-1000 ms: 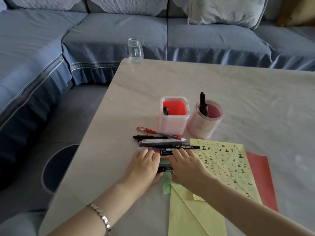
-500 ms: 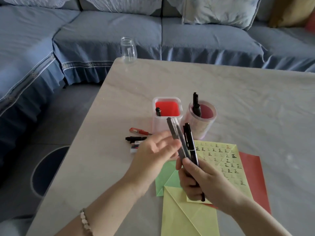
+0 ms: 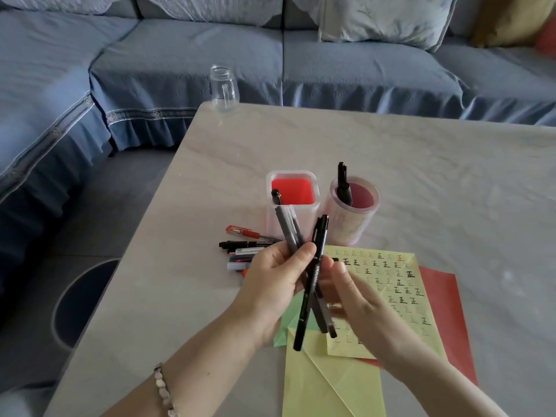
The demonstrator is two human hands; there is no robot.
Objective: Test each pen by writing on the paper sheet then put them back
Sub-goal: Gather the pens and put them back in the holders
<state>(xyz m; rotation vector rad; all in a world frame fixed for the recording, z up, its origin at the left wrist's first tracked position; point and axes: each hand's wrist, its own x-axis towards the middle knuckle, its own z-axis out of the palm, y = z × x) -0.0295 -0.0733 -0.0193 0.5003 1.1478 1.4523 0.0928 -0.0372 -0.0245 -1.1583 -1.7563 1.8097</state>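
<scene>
My left hand [image 3: 275, 281] is shut on a bundle of pens held upright above the table: a black pen [image 3: 313, 281] crossed over two grey pens [image 3: 287, 230]. My right hand [image 3: 358, 302] is blurred just right of the bundle, fingers apart. Under it lies the yellow paper sheet [image 3: 394, 284], covered with rows of written marks. Behind stand a square holder [image 3: 291, 175] with a red inside and one pen [image 3: 276, 196], and a round clear holder [image 3: 355, 227] with a black pen [image 3: 343, 182]. Several loose pens [image 3: 243, 249] lie left of my left hand.
A red sheet [image 3: 445, 299], a green sheet [image 3: 285, 326] and a folded yellow sheet [image 3: 325, 386] lie under and beside the written one. A small glass jar [image 3: 224, 88] stands at the table's far left corner. A blue sofa [image 3: 361, 64] wraps around the table's back and left.
Both hands were flat on the pile of pens a second ago. The right hand then lifted a few pens, and the bundle now sits in the left hand's grip with the right hand's fingers spread.
</scene>
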